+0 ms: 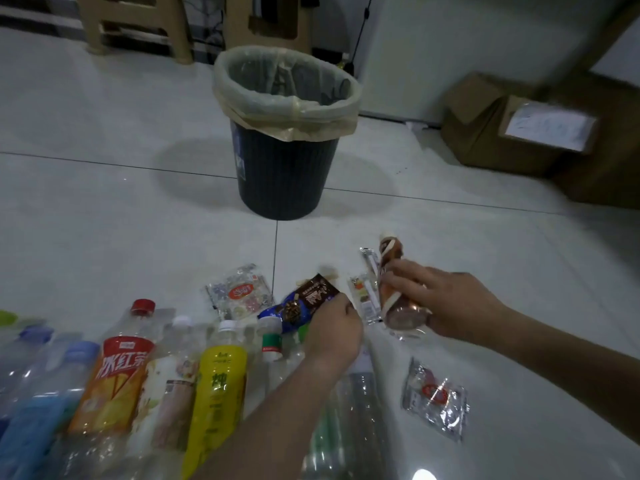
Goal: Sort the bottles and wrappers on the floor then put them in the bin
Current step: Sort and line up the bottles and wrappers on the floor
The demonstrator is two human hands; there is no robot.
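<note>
You work over a pale tiled floor [104, 209] with dark grout lines. Far left stand beige stools [138, 26]; far right, by the wall, sit cardboard boxes [512, 133]. A dark ribbed bin [284, 174] stands upright in the middle distance, well apart from the litter, with a pale liner [287, 105] folded over its rim. Only the liner's walls show inside; the bottom is hidden.

Near left, the bottles [169, 386] lie side by side with their caps pointing far: an orange-labelled bottle [114, 379] with a red cap, a yellow bottle [218, 386], and blue-capped bottles [41, 403] at the left edge.

Your left hand [334, 327] closes its grip in a pinch on a brown and blue wrapper [304, 303], just right of a clear wrapper [239, 294] lying flat. Your right hand [446, 303] curls its grip round a brown and white wrapper [391, 282]. A white wrapper [365, 299] lies between the two hands. A crumpled wrapper [434, 398] lies near right, apart.
</note>
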